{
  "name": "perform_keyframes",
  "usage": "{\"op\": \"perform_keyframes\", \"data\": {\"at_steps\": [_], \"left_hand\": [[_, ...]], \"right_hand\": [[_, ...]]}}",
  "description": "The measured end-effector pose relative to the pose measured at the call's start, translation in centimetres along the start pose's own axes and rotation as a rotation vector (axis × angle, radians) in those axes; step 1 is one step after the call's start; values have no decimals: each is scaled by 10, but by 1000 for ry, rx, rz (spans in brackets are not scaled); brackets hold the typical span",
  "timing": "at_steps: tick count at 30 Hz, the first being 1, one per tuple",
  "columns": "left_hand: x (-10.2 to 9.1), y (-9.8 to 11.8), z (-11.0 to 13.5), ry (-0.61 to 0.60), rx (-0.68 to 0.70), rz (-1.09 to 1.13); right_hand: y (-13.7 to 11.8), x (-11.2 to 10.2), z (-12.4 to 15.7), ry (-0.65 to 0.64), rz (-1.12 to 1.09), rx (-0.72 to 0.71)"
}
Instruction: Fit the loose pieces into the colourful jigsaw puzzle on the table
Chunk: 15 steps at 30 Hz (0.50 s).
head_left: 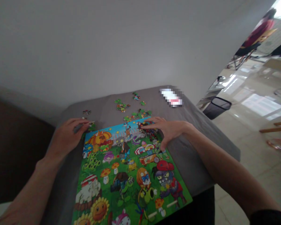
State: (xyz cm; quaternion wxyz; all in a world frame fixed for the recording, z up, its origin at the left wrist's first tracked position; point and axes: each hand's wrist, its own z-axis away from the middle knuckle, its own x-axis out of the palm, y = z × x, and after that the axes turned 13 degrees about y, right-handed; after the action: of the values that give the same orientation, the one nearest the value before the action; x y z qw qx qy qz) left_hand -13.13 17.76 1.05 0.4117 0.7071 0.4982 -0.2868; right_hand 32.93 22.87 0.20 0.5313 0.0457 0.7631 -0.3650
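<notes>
A large colourful cartoon jigsaw puzzle (128,175) lies almost fully assembled on a grey table (196,162). My right hand (165,129) rests flat on the puzzle's upper right corner, fingers stretched out over the pieces there. Beside the puzzle's upper left corner, my left hand (69,134) pinches a small puzzle piece (90,123) between thumb and fingers. Several loose puzzle pieces (131,107) lie scattered on the table beyond the puzzle's top edge.
A blurred white and red object (171,97) lies at the table's far right corner. A plain white wall stands behind the table. To the right are a black bin (217,107), a shiny tiled floor and chairs farther off.
</notes>
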Motion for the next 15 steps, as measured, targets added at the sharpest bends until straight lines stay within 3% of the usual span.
{"op": "perform_keyframes", "data": {"at_steps": [3,10,15], "left_hand": [[3,31,14,-16,91,95],[23,97,43,-105,364,303],[13,154,63,-140,743,456]], "right_hand": [[4,-8,11,-100,-1,42],[5,-3,13,-24,-1,76],[3,-3,12,-7,2,70]]}}
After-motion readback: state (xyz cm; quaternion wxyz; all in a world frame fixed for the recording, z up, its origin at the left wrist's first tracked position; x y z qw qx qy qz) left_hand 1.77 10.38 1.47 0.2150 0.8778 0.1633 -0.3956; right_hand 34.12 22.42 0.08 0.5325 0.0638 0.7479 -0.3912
